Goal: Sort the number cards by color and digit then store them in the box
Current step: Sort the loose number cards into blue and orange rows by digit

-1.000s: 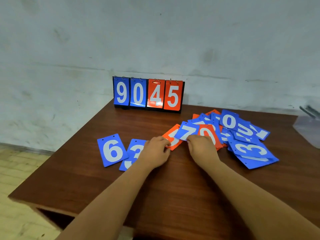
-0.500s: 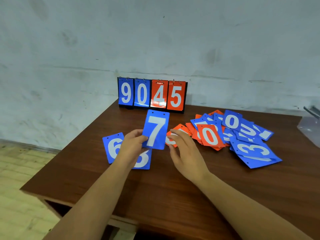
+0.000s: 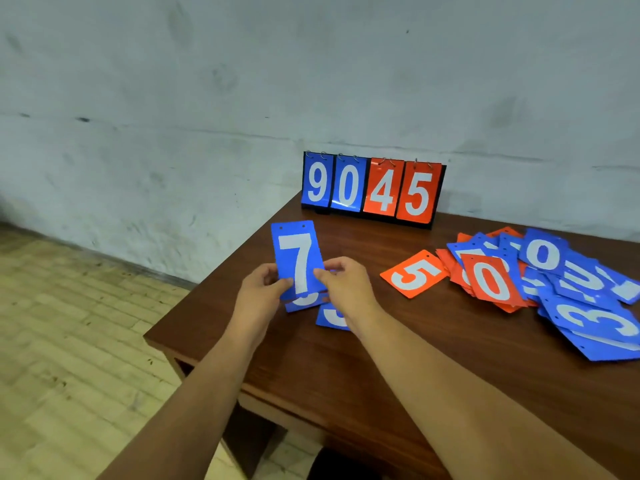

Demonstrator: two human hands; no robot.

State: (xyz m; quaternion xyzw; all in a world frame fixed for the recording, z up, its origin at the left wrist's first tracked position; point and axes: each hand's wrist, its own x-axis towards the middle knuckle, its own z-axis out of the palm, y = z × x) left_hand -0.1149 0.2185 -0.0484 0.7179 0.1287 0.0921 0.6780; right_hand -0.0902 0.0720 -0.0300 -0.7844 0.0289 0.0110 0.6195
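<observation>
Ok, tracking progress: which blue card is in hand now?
The blue 7, held up, pinched by the left hand and right hand; other loose blue cards lie flat.

Bare forearms lead to a bare left hand (image 3: 260,291) and right hand (image 3: 347,289).

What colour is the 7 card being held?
Blue with a white digit, clearest in the head view.

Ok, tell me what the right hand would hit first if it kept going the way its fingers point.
The blue 7 card, which the right hand pinches; just past it, probably the left hand gripping the card's other edge. Depth is hard to judge.
</observation>
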